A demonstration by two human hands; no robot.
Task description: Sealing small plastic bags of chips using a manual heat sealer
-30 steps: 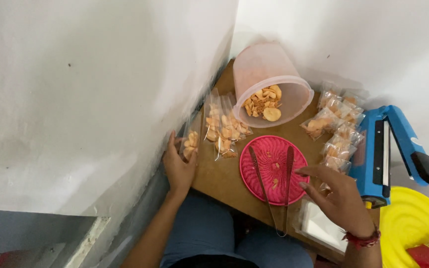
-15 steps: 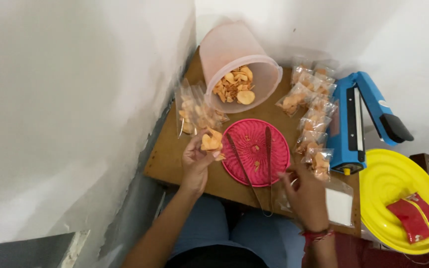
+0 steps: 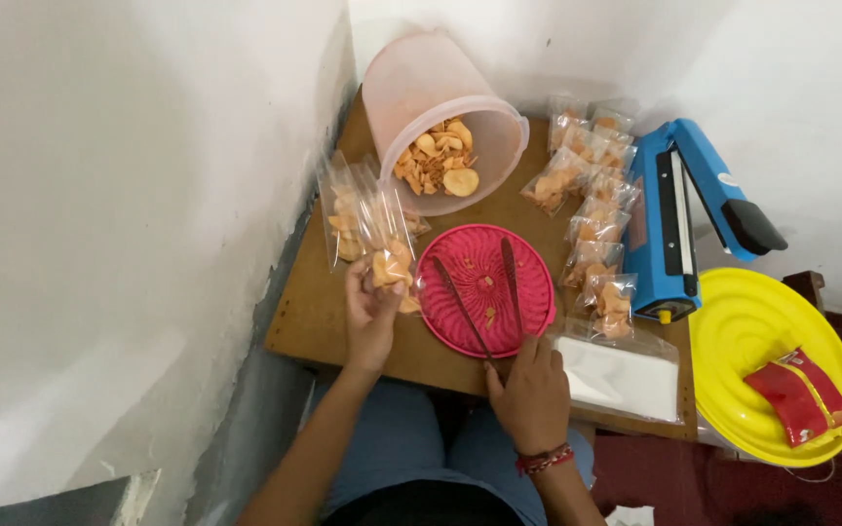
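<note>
Head view: I look down on a small wooden table pushed into a white corner.
Tongs: they lie across the pink ribbed lid, joined end at 6 o'clock by the table's near edge, two arms fanning up toward 11 and 12 o'clock.
Tongs' long axis: near to far, almost straight away from me.
Right hand: rests at the tongs' joined end, fingers curled over it; whether they have closed on the metal I cannot tell.
Left hand: at 9 o'clock from the lid, pinched shut on a small clear bag of chips, held above the table.
Nearer hand: the right, by far; the left is a lid's breadth off.
Tub: tipped on its side at 12 o'clock, mouth toward the lid, chips inside.
Filled bags: a row at 2 o'clock, next to the blue sealer.
Empty bags: a flat stack at 4 o'clock, just right of my right hand.
</note>
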